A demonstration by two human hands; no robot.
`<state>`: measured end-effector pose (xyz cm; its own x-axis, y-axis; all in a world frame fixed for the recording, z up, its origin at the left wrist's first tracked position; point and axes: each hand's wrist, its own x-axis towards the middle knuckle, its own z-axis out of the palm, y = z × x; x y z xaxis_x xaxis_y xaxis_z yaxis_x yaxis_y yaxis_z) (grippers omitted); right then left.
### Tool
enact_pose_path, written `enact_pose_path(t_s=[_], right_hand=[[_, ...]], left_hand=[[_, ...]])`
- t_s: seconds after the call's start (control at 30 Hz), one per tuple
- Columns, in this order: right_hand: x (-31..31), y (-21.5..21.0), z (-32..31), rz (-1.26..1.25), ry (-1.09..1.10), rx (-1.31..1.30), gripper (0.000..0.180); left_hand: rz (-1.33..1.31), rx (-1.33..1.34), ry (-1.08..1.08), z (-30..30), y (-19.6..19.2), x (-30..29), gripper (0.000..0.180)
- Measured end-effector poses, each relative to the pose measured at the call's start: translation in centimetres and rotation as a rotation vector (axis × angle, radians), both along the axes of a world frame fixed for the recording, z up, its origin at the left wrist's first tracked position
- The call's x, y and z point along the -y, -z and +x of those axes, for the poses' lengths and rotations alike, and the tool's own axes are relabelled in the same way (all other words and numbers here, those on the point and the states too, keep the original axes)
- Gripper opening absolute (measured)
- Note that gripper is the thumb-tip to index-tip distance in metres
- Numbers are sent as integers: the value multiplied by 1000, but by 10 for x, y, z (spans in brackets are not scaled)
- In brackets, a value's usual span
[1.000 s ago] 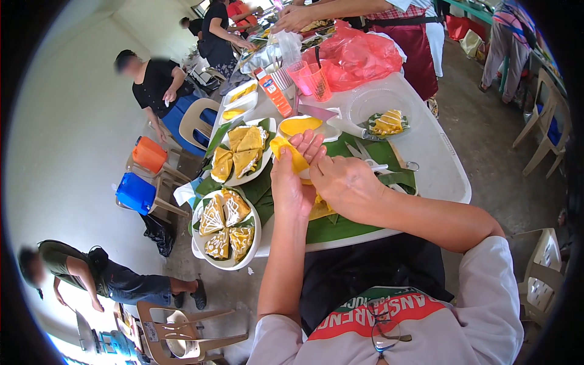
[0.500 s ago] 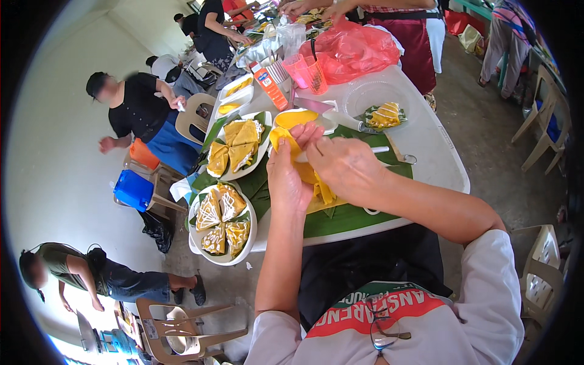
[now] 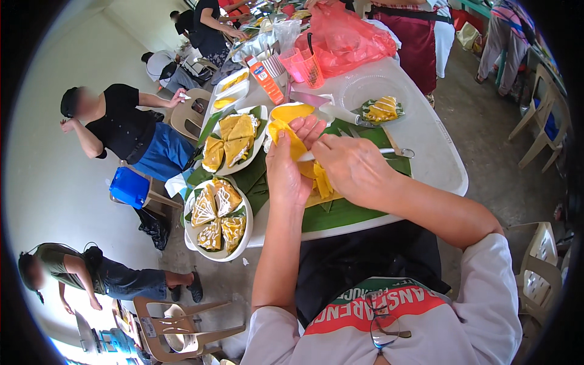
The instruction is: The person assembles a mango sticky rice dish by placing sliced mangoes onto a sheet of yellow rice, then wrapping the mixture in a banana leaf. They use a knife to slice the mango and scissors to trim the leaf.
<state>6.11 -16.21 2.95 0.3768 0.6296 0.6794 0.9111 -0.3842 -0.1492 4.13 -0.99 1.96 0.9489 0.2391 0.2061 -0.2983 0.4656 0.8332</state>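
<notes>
My left hand (image 3: 286,173) is closed around a yellow mango piece (image 3: 286,139), its fingertips raised along the fruit. In my right hand (image 3: 353,167) is a small knife with a white handle (image 3: 386,151); its pale blade (image 3: 306,157) lies against the mango. Below both hands, cut yellow mango strips (image 3: 322,180) rest on a yellow crepe over a green banana leaf (image 3: 359,216). Just beyond, a white dish holds another yellow mango piece (image 3: 292,112). A larger knife (image 3: 344,114) lies across that dish's edge.
At left stand a plate of folded yellow crepes (image 3: 237,137) and a bowl of white-drizzled ones (image 3: 219,216). A clear round tray (image 3: 365,91) holds one drizzled crepe. Farther back are an orange bottle (image 3: 266,80), an orange cup (image 3: 308,68) and a red plastic bag (image 3: 350,42). Several people stand around.
The knife in my right hand has shifted slightly at the mango, its blade now showing more. At left, a person in black has moved leftward and raised one hand toward the head.
</notes>
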Motion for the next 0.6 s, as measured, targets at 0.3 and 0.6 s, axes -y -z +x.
enact_pose_path(t_s=[0.3, 0.6], right_hand=[[5, 16, -10, 36, -38, -49, 13], [19, 22, -6, -39, 26, -76, 13]], left_hand=[[-136, -20, -72, 4, -9, -7, 39], [-130, -2, -97, 13, -4, -18, 35]])
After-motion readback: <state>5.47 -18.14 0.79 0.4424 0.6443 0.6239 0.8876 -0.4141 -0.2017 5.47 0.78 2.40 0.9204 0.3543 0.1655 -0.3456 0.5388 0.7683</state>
